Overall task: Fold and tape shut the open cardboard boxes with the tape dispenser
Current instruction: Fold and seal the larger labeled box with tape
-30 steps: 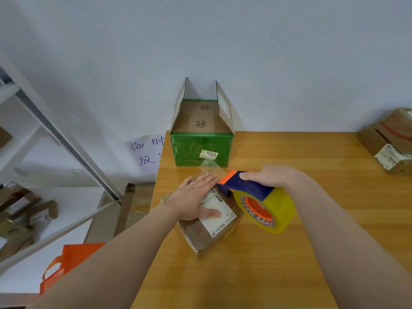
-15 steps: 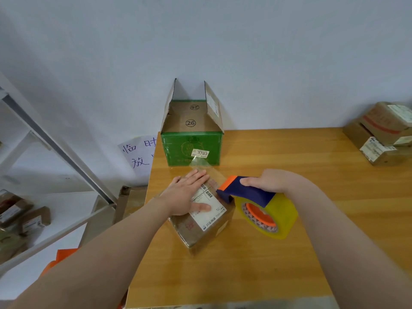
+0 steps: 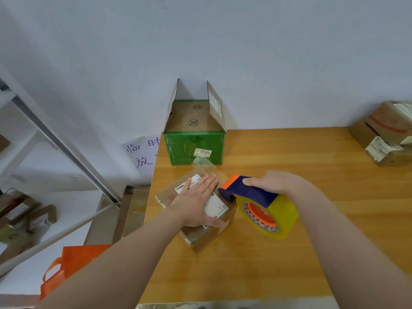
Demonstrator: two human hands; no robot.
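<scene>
Your left grip (image 3: 196, 204) lies flat, fingers straight, pressing down on the top of the small brown box (image 3: 207, 234), which sits near the left edge of the table (image 3: 301, 152). Your right grip (image 3: 275, 182) is curled round the blue handle of the tape dispenser (image 3: 267, 210), whose orange nose touches the box's right top edge. The green open box (image 3: 194, 148) stands far back against the wall, flaps up.

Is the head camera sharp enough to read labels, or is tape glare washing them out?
Head view: even light, no hard shadows; green box sticker reads 3703; small box shows mild tape sheen, its label partly under the left hand; far-left shelf boxes blurred.
</scene>
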